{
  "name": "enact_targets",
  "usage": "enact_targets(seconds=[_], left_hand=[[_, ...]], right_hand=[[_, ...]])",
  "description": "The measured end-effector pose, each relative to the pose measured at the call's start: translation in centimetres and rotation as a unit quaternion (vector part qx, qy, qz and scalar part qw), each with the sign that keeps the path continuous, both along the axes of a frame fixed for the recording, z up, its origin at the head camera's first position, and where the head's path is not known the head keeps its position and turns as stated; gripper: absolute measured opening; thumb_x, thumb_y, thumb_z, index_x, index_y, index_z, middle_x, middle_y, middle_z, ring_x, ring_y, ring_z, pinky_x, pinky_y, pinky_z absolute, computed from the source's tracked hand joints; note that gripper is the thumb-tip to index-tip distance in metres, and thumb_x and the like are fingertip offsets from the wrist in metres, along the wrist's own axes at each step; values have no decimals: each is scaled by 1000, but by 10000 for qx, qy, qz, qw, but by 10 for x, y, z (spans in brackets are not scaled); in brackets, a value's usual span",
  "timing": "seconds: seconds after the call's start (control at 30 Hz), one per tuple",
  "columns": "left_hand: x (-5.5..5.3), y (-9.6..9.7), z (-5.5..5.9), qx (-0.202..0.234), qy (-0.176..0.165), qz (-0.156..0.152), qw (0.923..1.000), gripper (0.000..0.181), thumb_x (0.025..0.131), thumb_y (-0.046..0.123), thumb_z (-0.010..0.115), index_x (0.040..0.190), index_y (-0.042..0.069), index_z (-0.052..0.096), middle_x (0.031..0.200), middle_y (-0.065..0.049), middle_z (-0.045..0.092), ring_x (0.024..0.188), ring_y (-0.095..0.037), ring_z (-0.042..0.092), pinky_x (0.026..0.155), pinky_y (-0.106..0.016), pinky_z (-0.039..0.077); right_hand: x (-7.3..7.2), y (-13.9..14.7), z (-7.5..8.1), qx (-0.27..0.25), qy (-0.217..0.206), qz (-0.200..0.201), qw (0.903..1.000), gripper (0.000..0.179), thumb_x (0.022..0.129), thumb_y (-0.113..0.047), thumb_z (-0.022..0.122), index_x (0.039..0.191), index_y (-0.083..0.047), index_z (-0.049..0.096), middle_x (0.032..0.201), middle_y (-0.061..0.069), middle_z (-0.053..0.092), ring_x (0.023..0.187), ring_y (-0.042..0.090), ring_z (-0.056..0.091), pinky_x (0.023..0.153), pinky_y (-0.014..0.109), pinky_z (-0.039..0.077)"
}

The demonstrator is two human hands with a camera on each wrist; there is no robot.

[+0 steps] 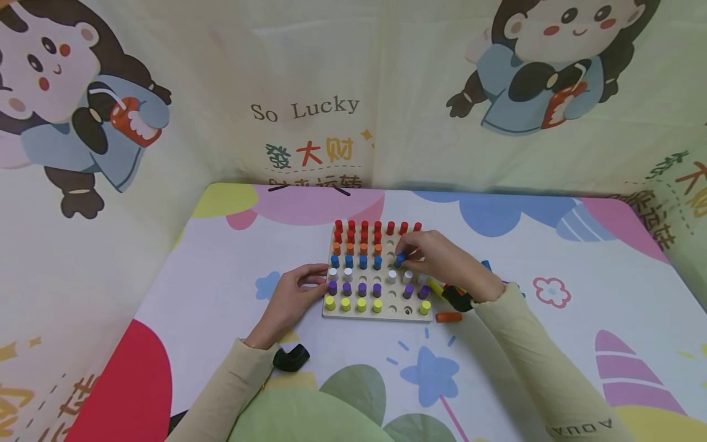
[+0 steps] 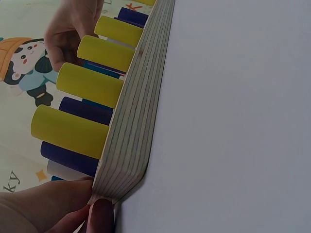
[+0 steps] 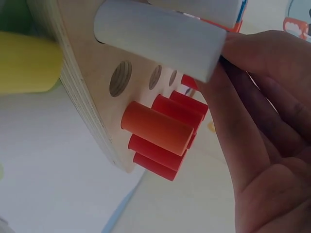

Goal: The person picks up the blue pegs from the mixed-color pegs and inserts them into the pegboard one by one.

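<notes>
A wooden pegboard (image 1: 353,317) lies on the table, with rows of red, orange, blue, white, purple and yellow pegs standing in its holes. My left hand (image 1: 291,299) holds the board's left edge; in the left wrist view its thumb and a finger pinch a corner of the layered wooden rim (image 2: 131,121). Over the right half of the board, my right hand (image 1: 442,261) pinches a blue peg (image 1: 399,260) above the blue row. In the right wrist view a white peg (image 3: 160,39) stands before the fingertips, and the held peg is mostly hidden.
Loose pegs lie right of the board: an orange peg (image 1: 448,317), a yellow peg (image 1: 437,290) and a blue peg (image 1: 486,265), partly behind the right forearm. Several holes in the board's right half hold no peg. A printed cloth (image 1: 409,123) hangs behind the table.
</notes>
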State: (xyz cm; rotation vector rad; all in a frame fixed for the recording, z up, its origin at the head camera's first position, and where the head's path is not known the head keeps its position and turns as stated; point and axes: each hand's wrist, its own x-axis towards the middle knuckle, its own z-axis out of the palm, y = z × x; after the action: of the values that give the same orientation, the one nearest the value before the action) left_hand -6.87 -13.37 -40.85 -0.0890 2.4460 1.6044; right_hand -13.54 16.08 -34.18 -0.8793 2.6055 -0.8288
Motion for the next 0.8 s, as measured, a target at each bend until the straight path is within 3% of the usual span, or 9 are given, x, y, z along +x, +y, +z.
enact_targets(seconds=[0.8], left_hand=[[-1, -1, 0, -18, 47, -40, 10000, 40, 94, 19, 70, 133, 15, 62, 118, -3, 67, 105, -17, 63, 92, -34, 55]], right_hand=[[-5, -9, -3, 158, -100, 20, 9998, 21, 85, -4, 77, 104, -6, 69, 102, 7, 72, 99, 24, 70, 86, 36, 58]])
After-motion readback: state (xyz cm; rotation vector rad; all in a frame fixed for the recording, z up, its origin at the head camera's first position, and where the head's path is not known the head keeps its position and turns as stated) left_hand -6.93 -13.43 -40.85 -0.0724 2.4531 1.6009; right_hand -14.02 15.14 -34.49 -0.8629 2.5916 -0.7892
